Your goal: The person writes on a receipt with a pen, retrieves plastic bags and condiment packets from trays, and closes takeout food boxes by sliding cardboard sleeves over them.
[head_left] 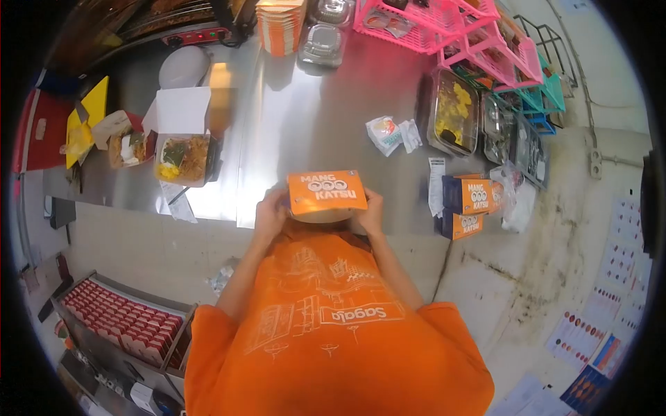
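Note:
Between both hands, at the near edge of the steel counter, is a takeout box (327, 192) with an orange lid lettered "MANG KATSU". Its lid lies closed over the top. My left hand (272, 210) grips the left side of this box, and my right hand (371, 210) holds the right side. Fingers on both sides are partly hidden by the carton. To the left, an open takeout box (186, 156) shows breaded food, something yellow and a dark green piece. A smaller open box (127, 144) of food stands beyond it.
Two more orange takeout boxes (477, 196) are stacked at right beside a paper receipt (436, 187). Behind them are a tray of yellow food (455, 111) and pink baskets (416, 31). Striped cartons (280, 28) and clear plastic containers (325, 43) stand at the back. Small wrapped packets (386, 133) lie mid-counter.

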Demonstrator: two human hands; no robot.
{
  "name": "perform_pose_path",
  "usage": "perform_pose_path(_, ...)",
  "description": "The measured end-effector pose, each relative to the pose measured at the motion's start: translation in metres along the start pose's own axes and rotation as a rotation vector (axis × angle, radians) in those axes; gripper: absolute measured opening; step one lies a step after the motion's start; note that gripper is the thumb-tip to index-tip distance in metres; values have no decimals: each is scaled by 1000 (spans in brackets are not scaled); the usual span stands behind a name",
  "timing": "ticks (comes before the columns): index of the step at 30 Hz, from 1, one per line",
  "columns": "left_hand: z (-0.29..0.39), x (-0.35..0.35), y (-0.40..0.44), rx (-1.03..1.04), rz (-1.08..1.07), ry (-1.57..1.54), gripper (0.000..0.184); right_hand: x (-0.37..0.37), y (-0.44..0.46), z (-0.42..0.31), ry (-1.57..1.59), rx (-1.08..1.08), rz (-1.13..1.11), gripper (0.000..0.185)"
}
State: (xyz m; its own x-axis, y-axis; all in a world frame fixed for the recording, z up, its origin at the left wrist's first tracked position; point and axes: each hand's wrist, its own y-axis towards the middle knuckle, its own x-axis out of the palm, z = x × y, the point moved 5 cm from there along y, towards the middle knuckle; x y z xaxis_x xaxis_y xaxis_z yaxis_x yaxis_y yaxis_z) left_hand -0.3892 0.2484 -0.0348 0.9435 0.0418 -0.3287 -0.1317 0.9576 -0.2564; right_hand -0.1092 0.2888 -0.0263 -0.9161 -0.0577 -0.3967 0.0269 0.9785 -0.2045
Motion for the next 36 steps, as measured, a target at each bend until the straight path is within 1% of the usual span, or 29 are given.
perform_pose_path(1, 8, -1, -1, 88, -49, 82, 51, 0, 5, 2, 6, -41, -18, 31)
perform_pose_path(3, 27, -2, -4, 267, -157, 250, 54, 0, 8, 6, 103, 48, -126, 34)
perform_pose_path(4, 23, -2, -3, 248, -179, 229, 57, -3, 12, 2, 148, 91, -177, 36)
perform_pose_path(6, 11, 8, -13, 192, -240, 176, 63, -15, 9, -7, 517, 230, -266, 39)
perform_pose_path(7, 8, 9, -18, 23, -250, -59, 57, -21, 7, -10, 701, 302, -307, 41)
perform_pose_path(10, 8, 24, -20, -462, -263, -757, 46, -29, 12, -14, 1081, 450, -430, 48)
perform_pose_path(12, -17, 40, -12, -391, -293, -731, 49, -21, 22, 11, 701, 458, -391, 49)
perform_pose_path(14, -12, 42, -12, -408, -331, -622, 52, -16, 25, 11, 312, 450, -368, 50)
perform_pose_path(15, 19, 31, -12, -451, -350, -526, 52, -16, 27, -8, 111, 431, -366, 50)
perform_pose_path(16, 37, 25, -11, -490, -365, -430, 52, -19, 29, -19, -90, 406, -363, 50)
perform_pose_path(18, 19, 30, -7, -322, -343, -359, 51, -17, 35, 15, -118, 292, -329, 47)
perform_pose_path(19, 21, 27, -7, -239, -327, -321, 50, -14, 37, 20, -131, 233, -316, 46)
perform_pose_path(22, 39, 10, -7, 0, -235, 104, 46, -10, 38, 19, -362, 102, -222, 45)
perform_pose_path(25, 20, 19, -8, -228, -364, -137, 48, -10, 41, -9, -458, -268, -93, 48)
perform_pose_path(28, 10, 34, -15, -320, -300, -304, 51, -9, 53, -10, -276, -22, -318, 58)
perform_pose_path(31, 4, 36, -2, -97, -303, 7, 54, -6, 52, -17, -85, 147, -472, 77)
perform_pose_path(34, 1, 31, 0, -236, -311, -143, 54, -17, 42, -35, -2, 90, -623, 97)
perform_pose_path(36, 20, 22, -2, -240, -325, -413, 56, -20, 26, -53, -125, -155, -609, 104)
